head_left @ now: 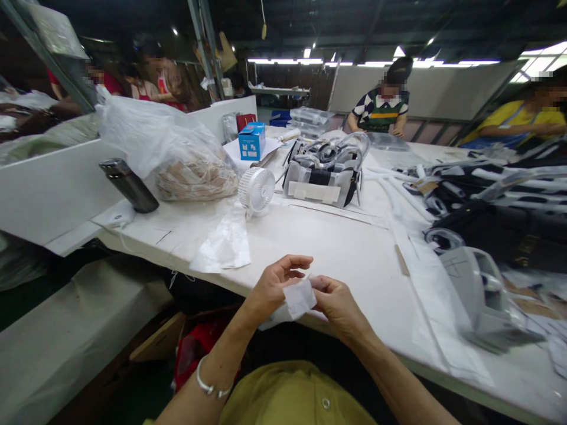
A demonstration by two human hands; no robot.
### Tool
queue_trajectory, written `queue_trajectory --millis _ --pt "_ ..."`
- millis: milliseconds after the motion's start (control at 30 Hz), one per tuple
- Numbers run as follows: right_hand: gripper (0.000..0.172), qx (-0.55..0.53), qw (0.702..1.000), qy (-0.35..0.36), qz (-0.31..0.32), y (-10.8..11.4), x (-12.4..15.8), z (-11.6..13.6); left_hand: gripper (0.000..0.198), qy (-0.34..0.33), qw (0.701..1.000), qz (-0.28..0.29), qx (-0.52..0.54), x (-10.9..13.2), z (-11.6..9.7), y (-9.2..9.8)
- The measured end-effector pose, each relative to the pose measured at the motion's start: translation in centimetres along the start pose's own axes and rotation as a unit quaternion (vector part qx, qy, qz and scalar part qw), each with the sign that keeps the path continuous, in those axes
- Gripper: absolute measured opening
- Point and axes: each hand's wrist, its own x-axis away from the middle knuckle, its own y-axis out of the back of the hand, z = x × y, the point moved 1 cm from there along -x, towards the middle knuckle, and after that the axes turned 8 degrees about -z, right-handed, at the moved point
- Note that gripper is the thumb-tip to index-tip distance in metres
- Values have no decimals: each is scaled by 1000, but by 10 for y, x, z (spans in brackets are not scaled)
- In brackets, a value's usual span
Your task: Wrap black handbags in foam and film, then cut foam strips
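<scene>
Head view: at the far left a dark flask (pixel 133 188) leans beside a big plastic bag (pixel 148 133); right of these, a crumpled white sheet (pixel 227 243) hangs partly over the table's near edge, with a small fan (pixel 256 190) just beyond it; in the near middle, the left hand (pixel 273 287) has its fingers loosely curled, and I cannot tell whether its thumb grips anything; the small white slip (pixel 301 300) is between the two hands, by the near edge of the table (pixel 345 251); the right hand (pixel 335 298) pinches its right side between thumb and fingers; farther back sits a padded handbag (pixel 325 177); at right are a pale grey tape dispenser (pixel 476 289) and a heap of black bags (pixel 500 230); the slip looks thin, so an uneven pull could crease or tear it; a loosened right pinch could drop it off the edge; moving air, if the fan is running, could make it flutter.
</scene>
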Motion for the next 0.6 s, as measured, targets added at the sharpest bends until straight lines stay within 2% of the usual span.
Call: queue_trajectory --millis 67,167,233,333,400,433,533,600 --pt "31 -13 1000 -25 1 -2 2 -1 37 -36 997 20 -66 0 2 0" --pt "34 -37 998 -47 12 -5 6 -1 20 -101 987 61 -112 1 3 -2" --pt "33 -43 998 -51 20 -5 9 0 15 -108 984 69 -124 3 2 -4" --pt "34 -38 995 -65 58 2 7 1 27 -74 988 39 -133 4 0 -5" --pt "35 -36 994 -68 79 14 0 2 33 -78 986 6 -150 5 -2 -4" --pt "36 -38 995 -59 68 21 -5 4 31 -93 982 -7 -166 5 -3 -3" --pt "37 -49 998 -15 -26 40 -17 11 23 -139 965 -34 -221 5 -3 -5" --pt "38 -37 998 4 -53 43 -20 15 19 -137 959 -48 -243 3 1 -9"
